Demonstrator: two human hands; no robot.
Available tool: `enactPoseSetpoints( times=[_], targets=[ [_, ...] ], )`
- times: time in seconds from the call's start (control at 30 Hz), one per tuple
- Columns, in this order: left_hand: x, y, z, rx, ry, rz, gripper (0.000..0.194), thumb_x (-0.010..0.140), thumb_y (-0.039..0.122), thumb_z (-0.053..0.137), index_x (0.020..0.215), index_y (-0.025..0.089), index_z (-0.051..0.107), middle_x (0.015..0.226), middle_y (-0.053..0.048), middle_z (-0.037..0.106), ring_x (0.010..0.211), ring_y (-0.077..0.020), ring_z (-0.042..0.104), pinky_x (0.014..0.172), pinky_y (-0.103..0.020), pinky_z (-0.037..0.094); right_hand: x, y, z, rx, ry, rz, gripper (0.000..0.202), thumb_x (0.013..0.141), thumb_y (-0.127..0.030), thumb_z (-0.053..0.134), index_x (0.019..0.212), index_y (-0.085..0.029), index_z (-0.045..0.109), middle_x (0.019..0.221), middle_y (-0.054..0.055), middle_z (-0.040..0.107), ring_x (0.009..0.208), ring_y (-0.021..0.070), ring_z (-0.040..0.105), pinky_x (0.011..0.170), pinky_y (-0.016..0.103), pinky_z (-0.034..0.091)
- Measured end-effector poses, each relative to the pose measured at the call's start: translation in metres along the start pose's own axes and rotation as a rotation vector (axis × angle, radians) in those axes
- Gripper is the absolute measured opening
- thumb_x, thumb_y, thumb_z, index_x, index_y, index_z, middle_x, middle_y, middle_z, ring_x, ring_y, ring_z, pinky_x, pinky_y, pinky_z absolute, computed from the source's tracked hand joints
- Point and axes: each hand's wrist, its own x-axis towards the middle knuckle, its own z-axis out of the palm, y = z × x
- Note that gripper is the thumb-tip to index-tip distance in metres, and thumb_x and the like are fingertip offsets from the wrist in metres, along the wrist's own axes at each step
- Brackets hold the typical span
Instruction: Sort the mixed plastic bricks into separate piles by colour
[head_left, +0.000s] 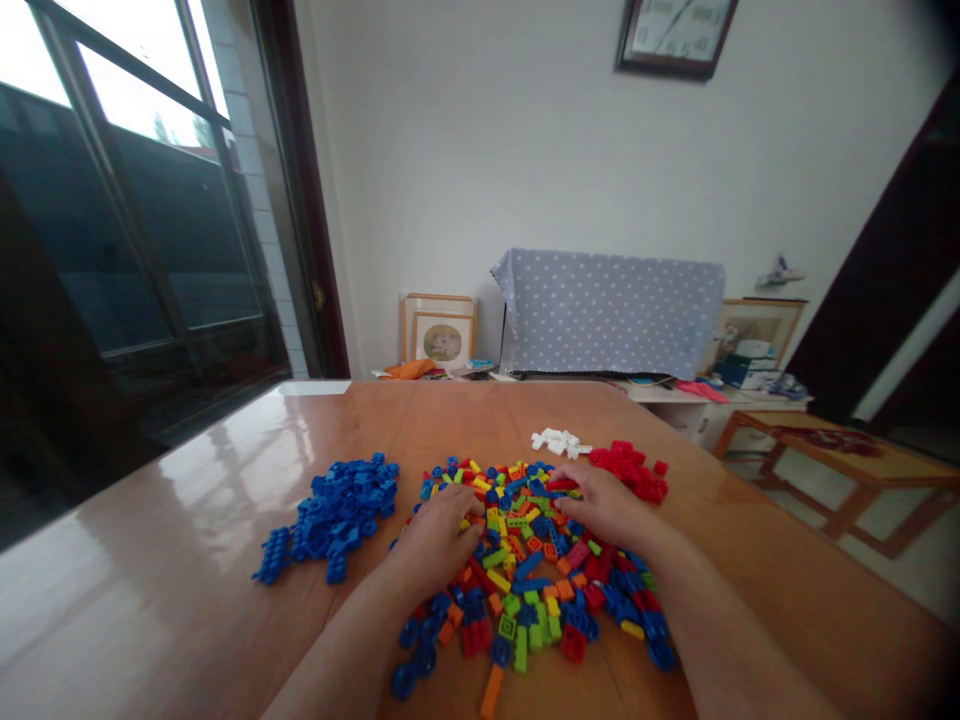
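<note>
On the glossy wooden bench [210,490] before a pale wall [450,130], the mixed toy bricks [499,580] lie heaped around both hands, probably light, stiff, a little slick and hardly fragile, best taken singly by opposite side walls. The left hand [439,535] curls its fingers over the heap's left side, the right hand [607,505] parts fingers and thumb near a red brick [562,484]; I cannot tell whether either pinches anything. Outward lie blue bricks [345,505] to the left, red pieces [626,468] and white pieces [559,442] beyond the right hand.
</note>
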Motion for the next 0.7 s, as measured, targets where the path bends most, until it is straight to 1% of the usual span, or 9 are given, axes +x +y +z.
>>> enactPoseSetpoints(
  times=[0.13,0.2,0.27,0.4,0.5,0.57,0.6,0.7],
  targets=[
    [0.000,0.008,0.000,-0.097,0.008,0.019,0.015,0.085,0.018,0.052,0.095,0.022,0.062,0.110,-0.005,0.065,0.107,-0.0212,0.058,0.097,-0.033,0.045,-0.002,-0.010,0.000,0.135,-0.062,-0.001,0.032,0.080,-0.032,0.067,0.111,-0.023,0.068,0.103,0.004,0.073,0.092,0.0230,0.066,0.081,0.033,0.050],
    [-0.001,0.011,0.000,-0.153,0.022,0.017,0.019,0.086,0.017,0.051,0.100,0.023,0.063,0.111,-0.005,0.065,0.107,-0.0206,0.058,0.098,-0.032,0.045,-0.003,-0.013,-0.001,0.219,-0.106,0.001,0.039,0.082,-0.037,0.066,0.118,-0.023,0.065,0.099,0.004,0.073,0.087,0.0218,0.067,0.077,0.032,0.051],
    [0.000,0.014,-0.001,-0.202,0.024,0.018,0.022,0.087,0.018,0.049,0.102,0.023,0.064,0.112,-0.005,0.065,0.107,-0.0199,0.059,0.098,-0.032,0.045,-0.004,-0.013,-0.002,0.274,-0.115,0.004,0.044,0.084,-0.041,0.063,0.123,-0.021,0.062,0.094,0.004,0.073,0.082,0.0208,0.066,0.073,0.031,0.052],
    [0.001,0.017,-0.005,-0.283,0.044,0.016,0.023,0.090,0.019,0.047,0.103,0.022,0.066,0.114,-0.005,0.066,0.110,-0.0199,0.059,0.101,-0.033,0.045,-0.003,-0.008,-0.009,0.284,-0.046,0.030,0.042,0.087,-0.043,0.058,0.121,-0.018,0.063,0.090,0.004,0.071,0.081,0.0205,0.066,0.069,0.029,0.051],
    [0.002,0.017,-0.005,-0.344,0.101,0.000,0.025,0.090,0.021,0.049,0.108,0.022,0.067,0.130,-0.007,0.062,0.124,-0.0231,0.053,0.111,-0.039,0.038,-0.002,-0.004,-0.013,0.232,0.013,0.055,0.039,0.089,-0.041,0.055,0.118,-0.018,0.065,0.088,0.004,0.071,0.080,0.0202,0.065,0.067,0.028,0.049],
    [0.002,0.016,-0.005,-0.396,0.117,-0.010,0.028,0.091,0.024,0.051,0.115,0.023,0.067,0.138,-0.007,0.057,0.131,-0.0252,0.048,0.115,-0.043,0.033,-0.001,0.000,-0.012,0.188,0.049,0.064,0.038,0.088,-0.041,0.055,0.116,-0.017,0.066,0.085,0.004,0.071,0.079,0.0203,0.065,0.065,0.028,0.048],
    [0.002,0.016,-0.005,-0.435,0.117,-0.015,0.030,0.091,0.025,0.052,0.118,0.023,0.067,0.140,-0.007,0.056,0.132,-0.0259,0.048,0.115,-0.044,0.033,0.000,0.002,-0.011,0.174,0.061,0.068,0.038,0.088,-0.040,0.055,0.116,-0.017,0.066,0.085,0.004,0.071,0.079,0.0204,0.065,0.065,0.028,0.048],
    [0.002,0.015,-0.009,-0.607,0.110,-0.046,0.035,0.093,0.031,0.052,0.126,0.023,0.064,0.143,-0.008,0.055,0.130,-0.0260,0.051,0.112,-0.043,0.039,0.003,0.010,-0.006,0.183,0.068,0.084,0.037,0.087,-0.040,0.056,0.116,-0.017,0.065,0.089,0.004,0.072,0.081,0.0211,0.065,0.069,0.029,0.050]
  ],
)
